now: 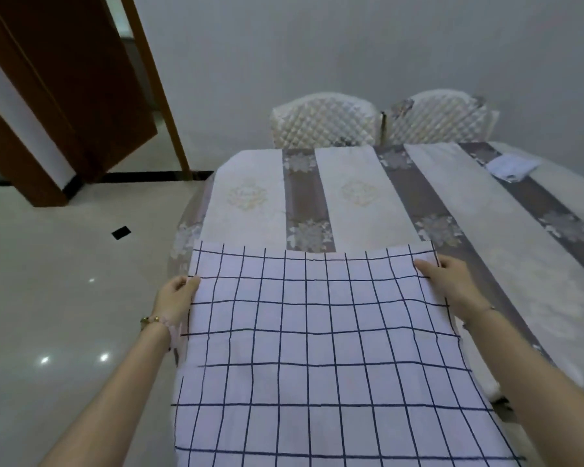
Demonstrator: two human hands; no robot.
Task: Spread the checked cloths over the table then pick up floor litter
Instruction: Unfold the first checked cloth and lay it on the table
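A white cloth with dark blue checks lies over the near end of the table, hanging toward me. My left hand pinches its left edge near the far corner. My right hand grips the right edge near the other far corner. The table carries a patterned cover of cream and grey-brown stripes with flowers. A small dark piece lies on the shiny floor to the left; whether it is litter or a tile inset I cannot tell.
Two quilted white chairs stand against the wall behind the table. A pale folded item rests at the table's far right. A brown wooden door stands open at the left, beside glossy light floor tiles.
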